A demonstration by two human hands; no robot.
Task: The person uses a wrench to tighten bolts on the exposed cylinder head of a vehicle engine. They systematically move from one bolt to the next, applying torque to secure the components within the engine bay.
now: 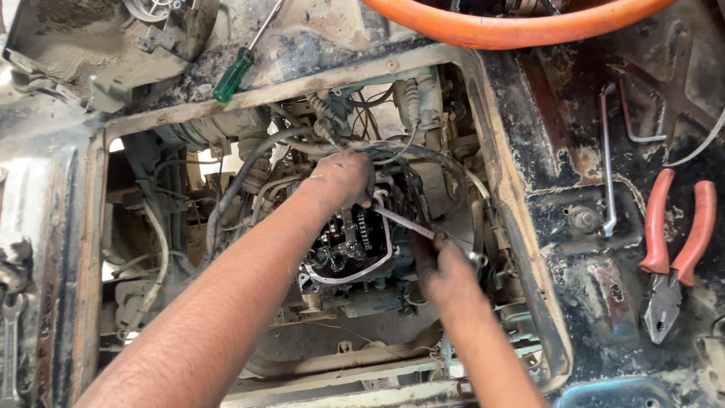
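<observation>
**Both hands down in the engine bay, on the open engine top**

The engine top [349,245] sits mid-opening of the vehicle floor, cover off: dark, oily, w/ rocker parts and a short run of chain showing, pale gasket edge round it. A slim metal wrench [404,224] lies slantwise across its right side.

Left hand [343,177] is curled over the upper end of the wrench at the engine's top edge, fingers closed, prob. steadying it on a fastener; the grip itself is hidden under the knuckles. Right hand [438,264] is wrapped on the lower end, closed too, placed for leverage. Both are grimy.

Hoses and wires [249,170] loop round the engine, so the arms reach in from the near edge of the opening.

Tools are parked on the floor panel [559,151] w/in reach: green-handled screwdriver [234,74] past the far-left corner of the opening, bent rod tool [608,159] and red-handled pliers [672,253] along the right edge, a spanner [10,340] at the left edge. An orange hose [513,30] curves across the far edge.
</observation>
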